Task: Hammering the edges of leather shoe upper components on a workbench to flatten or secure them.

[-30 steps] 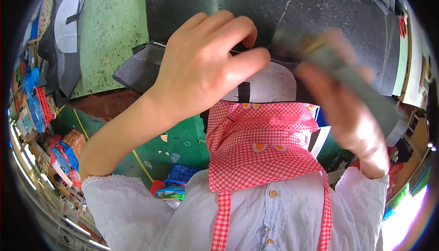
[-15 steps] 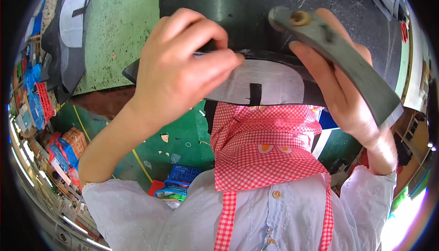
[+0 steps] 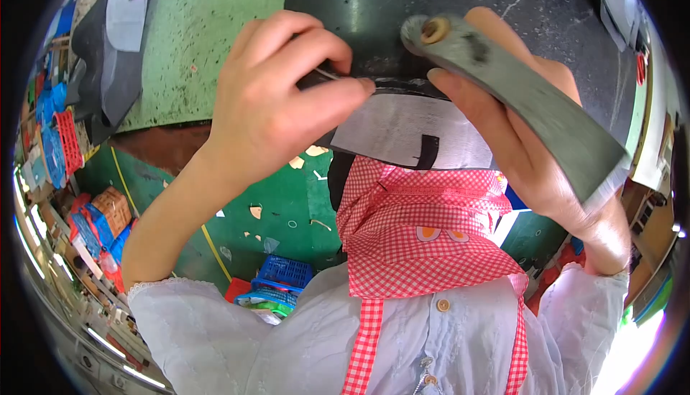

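Note:
My left hand [image 3: 269, 107] is closed over the far edge of a black and pale-grey sheet piece [image 3: 381, 129], thumb and fingers pinched together at the rim. That piece curves down over the near edge of the work surface, with a small black tab mark on its pale face. My right hand [image 3: 535, 163] grips a hammer [image 3: 535, 100] with a long grey metal head, round at one end and flared flat at the other. The end of its wooden handle [image 3: 435, 30] shows in the head. The hammer is above the piece's right part; the rest of the handle is hidden.
The work surface has a black slab [image 3: 388, 7] beside a green board [image 3: 208, 50]. A similar black and grey piece [image 3: 129, 21] lies at the far left. Blue baskets [image 3: 286, 273] and scraps [image 3: 256, 212] are on the green floor; a red crate [image 3: 68, 140] stands left.
The hammer and my right hand have shifted slightly left. The sheet piece's visible tab mark has moved right, while my left hand stays pinched at the rim.

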Motion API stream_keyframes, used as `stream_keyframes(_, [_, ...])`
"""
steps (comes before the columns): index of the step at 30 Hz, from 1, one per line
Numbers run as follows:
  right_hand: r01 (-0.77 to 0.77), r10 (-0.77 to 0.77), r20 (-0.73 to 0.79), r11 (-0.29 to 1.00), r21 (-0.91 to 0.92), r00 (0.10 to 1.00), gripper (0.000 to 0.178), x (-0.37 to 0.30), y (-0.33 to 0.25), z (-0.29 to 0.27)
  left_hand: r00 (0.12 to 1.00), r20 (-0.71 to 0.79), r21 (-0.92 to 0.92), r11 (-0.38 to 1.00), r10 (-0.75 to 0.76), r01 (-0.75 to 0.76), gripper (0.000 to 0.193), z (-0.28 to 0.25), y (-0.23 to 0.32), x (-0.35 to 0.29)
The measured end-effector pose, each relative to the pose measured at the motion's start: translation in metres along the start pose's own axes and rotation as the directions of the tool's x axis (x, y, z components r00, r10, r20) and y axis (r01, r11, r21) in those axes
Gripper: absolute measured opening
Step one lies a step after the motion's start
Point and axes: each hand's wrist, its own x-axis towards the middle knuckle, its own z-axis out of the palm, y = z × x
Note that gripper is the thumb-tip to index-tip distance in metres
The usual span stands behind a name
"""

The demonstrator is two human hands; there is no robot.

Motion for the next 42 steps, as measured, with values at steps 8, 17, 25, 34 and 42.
stream_keyframes(8, [-0.119,0.114,0.068,0.990,0.076,0.991,0.017,0.010,-0.010,0.012,0.997,-0.029,0.028,0.997,0.073,-0.072,0.019,-0.016,-0.006,-0.002])
stream_keyframes(17, [-0.202,0.229,-0.339,0.973,0.115,0.912,0.024,-0.041,0.015,-0.048,0.924,0.209,-0.767,0.533,-0.319,0.357,0.016,-0.017,0.038,0.037])
stream_keyframes(25, [-0.444,0.434,0.116,0.892,0.084,0.893,0.044,-0.083,0.024,-0.052,0.982,0.071,-0.148,0.971,-0.177,0.186,0.036,0.064,0.075,0.071])
stream_keyframes(34, [-0.346,0.312,0.201,0.923,0.169,0.929,0.028,-0.068,0.026,-0.040,0.986,0.108,-0.116,0.987,0.125,-0.112,0.028,0.046,0.036,0.075])
stream_keyframes(42, [-0.370,0.350,0.161,0.922,0.111,0.923,0.021,-0.060,0.015,-0.032,0.978,0.089,-0.184,0.968,0.190,-0.171,0.026,0.040,0.022,0.074])
